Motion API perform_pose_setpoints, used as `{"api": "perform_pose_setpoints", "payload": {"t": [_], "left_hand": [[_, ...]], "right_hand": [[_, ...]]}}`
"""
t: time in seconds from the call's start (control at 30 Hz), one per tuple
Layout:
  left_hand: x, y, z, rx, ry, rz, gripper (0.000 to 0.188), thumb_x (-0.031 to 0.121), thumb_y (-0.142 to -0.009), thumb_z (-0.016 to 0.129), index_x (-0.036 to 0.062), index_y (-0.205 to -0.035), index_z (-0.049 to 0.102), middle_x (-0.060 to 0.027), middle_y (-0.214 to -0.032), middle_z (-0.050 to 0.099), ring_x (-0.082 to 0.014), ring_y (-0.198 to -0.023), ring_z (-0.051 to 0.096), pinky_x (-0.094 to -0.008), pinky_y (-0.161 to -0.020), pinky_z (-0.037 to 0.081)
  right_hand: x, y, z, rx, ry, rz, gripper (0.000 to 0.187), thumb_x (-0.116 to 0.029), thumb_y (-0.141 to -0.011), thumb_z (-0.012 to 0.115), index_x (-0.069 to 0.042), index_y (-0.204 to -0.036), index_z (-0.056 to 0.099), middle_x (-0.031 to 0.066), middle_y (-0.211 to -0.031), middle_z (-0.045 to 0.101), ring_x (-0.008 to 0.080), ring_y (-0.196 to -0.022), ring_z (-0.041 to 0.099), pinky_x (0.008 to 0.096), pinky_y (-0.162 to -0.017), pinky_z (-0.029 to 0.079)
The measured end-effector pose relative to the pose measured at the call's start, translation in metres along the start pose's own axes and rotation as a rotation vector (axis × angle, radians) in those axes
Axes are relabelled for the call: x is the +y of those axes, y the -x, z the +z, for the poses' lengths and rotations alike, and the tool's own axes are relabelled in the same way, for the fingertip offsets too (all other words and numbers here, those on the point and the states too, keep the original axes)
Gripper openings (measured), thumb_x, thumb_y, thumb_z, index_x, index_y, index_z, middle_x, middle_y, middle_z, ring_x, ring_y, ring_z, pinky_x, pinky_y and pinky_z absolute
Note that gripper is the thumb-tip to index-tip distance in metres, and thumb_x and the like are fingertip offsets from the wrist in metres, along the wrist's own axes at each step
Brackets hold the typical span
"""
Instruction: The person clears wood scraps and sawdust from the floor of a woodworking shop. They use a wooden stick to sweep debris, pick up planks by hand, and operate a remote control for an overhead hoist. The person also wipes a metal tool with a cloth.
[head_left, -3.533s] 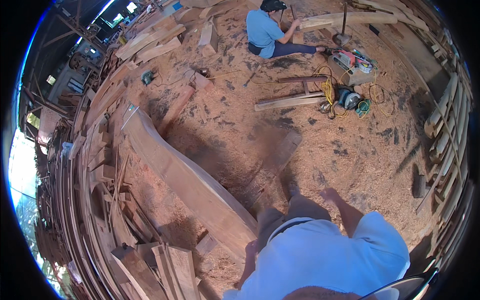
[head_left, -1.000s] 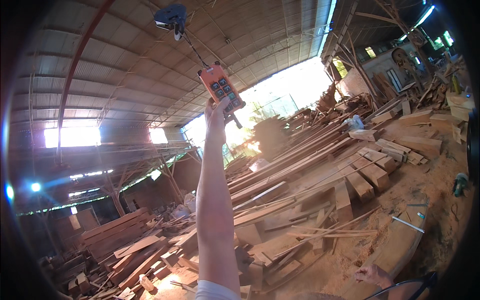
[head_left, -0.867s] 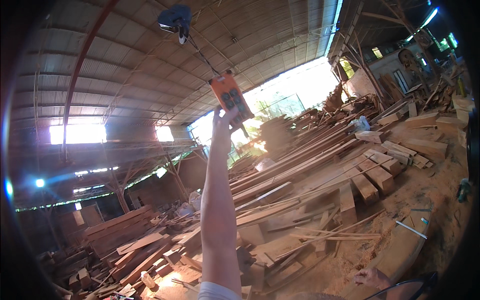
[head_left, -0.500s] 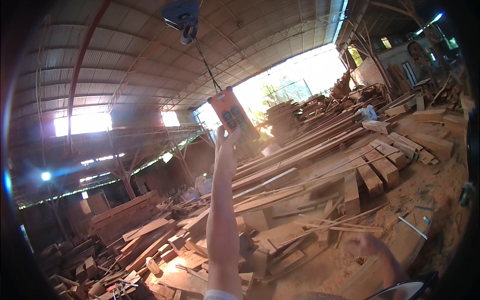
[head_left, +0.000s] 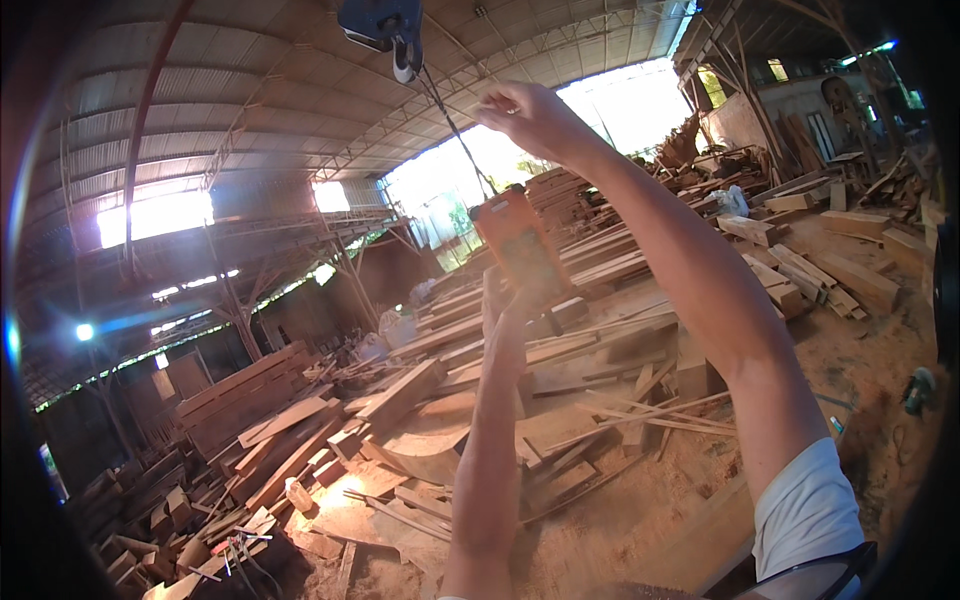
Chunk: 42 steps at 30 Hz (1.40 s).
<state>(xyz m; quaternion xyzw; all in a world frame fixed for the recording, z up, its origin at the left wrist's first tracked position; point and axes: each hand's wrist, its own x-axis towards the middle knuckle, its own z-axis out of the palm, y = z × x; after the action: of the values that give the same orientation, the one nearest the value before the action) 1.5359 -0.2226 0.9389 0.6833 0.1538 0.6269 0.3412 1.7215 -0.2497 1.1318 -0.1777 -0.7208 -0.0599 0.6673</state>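
An orange hoist remote (head_left: 520,230) with dark buttons hangs on a dark cord (head_left: 455,130) in the middle of the view. My left hand (head_left: 500,300) grips its lower part, with that arm stretched up from below. My right hand (head_left: 522,112) is raised above the remote, just right of the cord and apart from it. Its fingers are loosely bent, with nothing seen in them. Overhead hangs a blue hook block (head_left: 378,20) with a metal hook (head_left: 405,62) under it. Motion blurs the remote's face.
Long boards (head_left: 590,270) lie stacked across the middle. Offcuts (head_left: 300,440) are heaped at lower left, and thick beams (head_left: 865,285) lie at right. Sawdust covers the floor (head_left: 640,520). A white bag (head_left: 733,200) rests on the timber.
My right hand has risen from low at the right to beside the cord. The remote, still in my left hand, appears lower and farther right. The hook block also appears farther right.
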Motion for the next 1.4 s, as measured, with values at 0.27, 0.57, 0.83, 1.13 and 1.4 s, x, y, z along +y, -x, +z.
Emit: {"api": "perform_pose_setpoints", "payload": {"t": [0.27,0.57,0.83,1.13,1.4], "left_hand": [[-0.03,0.059,0.018,0.071,0.005,-0.039,0.059,0.016,-0.094,0.073,0.0041,-0.144,0.044,-0.0191,-0.131,0.064,-0.0249,-0.114,0.067,-0.0365,-0.094,0.055],[-0.072,0.093,0.018,-0.003,0.044,-0.149,0.06,0.019,-0.096,0.074,0.0008,-0.143,0.043,-0.0205,-0.129,0.065,-0.025,-0.115,0.067,-0.0353,-0.094,0.058],[-0.106,0.1,0.027,-0.176,-0.082,-0.144,0.06,0.016,-0.096,0.075,0.0003,-0.143,0.042,-0.0211,-0.135,0.064,-0.0248,-0.123,0.064,-0.0363,-0.094,0.059],[-0.096,0.051,-0.029,-0.068,-0.238,-0.266,0.074,0.041,-0.104,0.064,0.0058,-0.161,0.032,-0.0229,-0.156,0.047,-0.0315,-0.14,0.051,-0.0502,-0.111,0.049],[0.08,-0.128,0.029,-0.214,0.098,0.114,0.049,0.044,-0.096,0.074,0.0097,-0.131,0.068,-0.0071,-0.116,0.074,-0.0142,-0.111,0.063,-0.0376,-0.09,0.052]], "right_hand": [[-0.004,-0.044,0.086,0.115,-0.091,0.051,0.053,-0.028,-0.098,0.071,0.006,-0.137,0.059,0.0152,-0.086,0.069,0.0198,-0.078,0.065,0.0375,-0.073,0.053],[0.031,0.006,0.103,0.352,0.046,-0.022,0.024,-0.018,-0.105,0.059,0.003,-0.108,0.07,0.0125,-0.068,0.063,0.0157,-0.059,0.055,0.0373,-0.058,0.044],[0.035,0.066,0.063,0.203,0.137,-0.064,0.023,-0.017,-0.106,0.057,0.001,-0.094,0.064,0.0059,-0.058,0.051,0.0119,-0.054,0.045,0.036,-0.053,0.039],[0.064,0.124,0.05,0.159,0.074,-0.037,0.02,-0.014,-0.105,0.057,0.002,-0.1,0.068,0.0042,-0.062,0.058,0.0116,-0.055,0.051,0.0331,-0.051,0.04],[0.066,0.129,0.032,0.153,0.104,-0.021,0.021,-0.016,-0.103,0.059,0.002,-0.107,0.069,0.0142,-0.069,0.064,0.0226,-0.057,0.06,0.0383,-0.057,0.046]]}}
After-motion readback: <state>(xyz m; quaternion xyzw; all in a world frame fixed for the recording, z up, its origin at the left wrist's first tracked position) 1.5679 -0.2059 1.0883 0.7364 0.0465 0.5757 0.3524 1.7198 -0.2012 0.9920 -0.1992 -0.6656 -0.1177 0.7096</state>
